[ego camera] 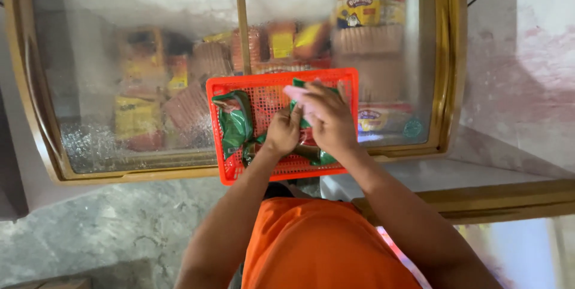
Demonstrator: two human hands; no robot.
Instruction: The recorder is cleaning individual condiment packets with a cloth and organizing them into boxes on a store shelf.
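The red plastic basket [281,88] rests on the frosted glass lid [120,73] of a chest freezer, its near edge jutting past the lid's frame, so a firm push could tip it toward the person. Inside, the right hand [328,120] closes around a pink packet [297,94] while the left hand [283,133] pinches green packets [235,124], and either could slip, being frosty

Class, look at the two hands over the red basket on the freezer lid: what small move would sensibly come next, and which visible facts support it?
Probably lowering the green packet flat into the red basket. Both the left hand and right hand are on it, over the basket's right half. Another green packet already lies on the left, and the basket rests on the freezer's closed glass lid.
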